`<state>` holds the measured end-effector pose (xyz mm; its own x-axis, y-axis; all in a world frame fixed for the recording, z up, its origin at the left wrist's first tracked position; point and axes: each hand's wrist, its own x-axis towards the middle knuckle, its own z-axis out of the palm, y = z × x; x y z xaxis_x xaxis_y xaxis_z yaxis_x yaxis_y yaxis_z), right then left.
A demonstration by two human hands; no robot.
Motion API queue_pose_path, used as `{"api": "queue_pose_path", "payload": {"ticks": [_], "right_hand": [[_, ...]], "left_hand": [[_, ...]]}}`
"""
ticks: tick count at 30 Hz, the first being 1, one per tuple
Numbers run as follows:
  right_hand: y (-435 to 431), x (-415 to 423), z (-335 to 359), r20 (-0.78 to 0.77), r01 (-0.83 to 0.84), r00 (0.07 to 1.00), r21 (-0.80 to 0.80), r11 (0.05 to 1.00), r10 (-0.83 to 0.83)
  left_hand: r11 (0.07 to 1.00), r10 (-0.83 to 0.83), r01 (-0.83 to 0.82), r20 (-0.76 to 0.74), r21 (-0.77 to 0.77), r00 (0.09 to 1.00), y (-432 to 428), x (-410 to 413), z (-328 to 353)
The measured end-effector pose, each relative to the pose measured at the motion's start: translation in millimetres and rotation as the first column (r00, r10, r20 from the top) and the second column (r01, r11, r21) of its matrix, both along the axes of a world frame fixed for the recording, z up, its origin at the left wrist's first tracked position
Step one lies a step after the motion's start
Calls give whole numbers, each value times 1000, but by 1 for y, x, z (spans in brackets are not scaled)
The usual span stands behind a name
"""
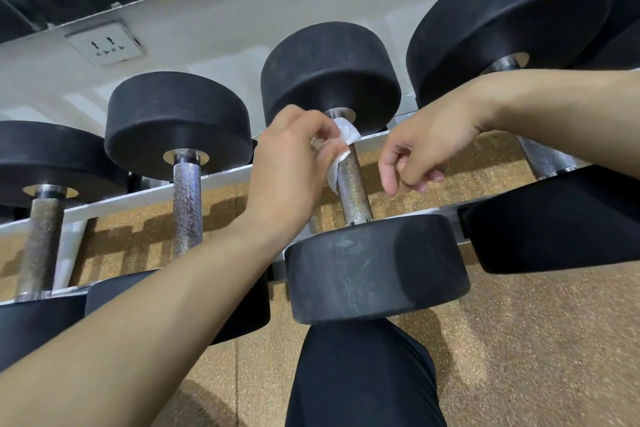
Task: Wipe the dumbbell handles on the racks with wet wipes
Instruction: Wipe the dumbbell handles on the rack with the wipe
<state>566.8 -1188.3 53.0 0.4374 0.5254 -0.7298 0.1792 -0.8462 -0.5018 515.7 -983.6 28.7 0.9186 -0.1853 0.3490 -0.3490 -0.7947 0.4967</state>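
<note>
**Wipe at the top of the third handle**

One knee in black trousers (363, 374) shows nearest, over speckled tan flooring (519, 322). Four knurled metal handles show on the white rack rail (138, 198), each between black round heads. The left hand (294, 163) pinches one white wet wipe (341, 146) in curled fingertips and holds it against the upper end of the third dumbbell handle (353, 187), just under its far head. The rest of that handle lies bare below the grip. The right hand (426, 146) hangs just right of the handle, apart from it, with fingers loosely curled and holding nothing. Beyond, one wall socket (105, 43) sits on the white wall.
</note>
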Motion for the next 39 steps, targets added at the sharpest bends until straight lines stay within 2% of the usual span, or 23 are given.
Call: {"api": "queue_pose_path", "payload": {"ticks": [3,7,10,13,18,21,24,27,29,31,33,35,37,39], "right_hand": [[0,0,2,-2,4,1000,-8,1000,-4],[2,-3,-1,42,6,999,-6,1000,-5],[8,-3,-2,116,35,992,48,998,-41],[11,-2,-5,159,106,979,129,986,-126],[10,-2,-8,172,110,977,86,990,-124],[8,-1,-10,156,83,984,27,996,-86],[6,2,-13,154,79,985,28,996,-82],[7,4,-18,113,87,990,11,996,-88],[6,4,-20,90,97,991,-8,995,-96],[4,4,-19,76,104,992,-23,994,-102],[1,4,-19,63,112,992,-32,993,-110],[1,4,-20,51,116,992,-35,993,-114],[1,3,-20,37,119,992,-36,992,-118],[1,2,-20,34,119,992,-42,992,-118]], "left_hand": [[991,-128,128,-10,37,992,13,-5,1],[900,-386,394,-78,186,919,34,0,9],[805,-476,423,27,415,879,32,10,19],[753,-518,424,56,504,854,32,17,21],[825,-385,287,112,487,916,11,35,18],[817,-459,377,98,437,883,11,18,15],[720,-634,594,-10,360,774,25,-5,17],[622,-709,651,-40,434,704,30,3,18],[652,-661,565,13,506,750,23,17,15],[741,-565,462,81,487,821,10,26,13],[770,-541,447,94,456,836,3,25,9],[706,-636,563,35,429,771,8,14,6],[595,-746,697,-46,400,664,18,3,9],[505,-797,721,-64,475,601,25,9,14]]}}
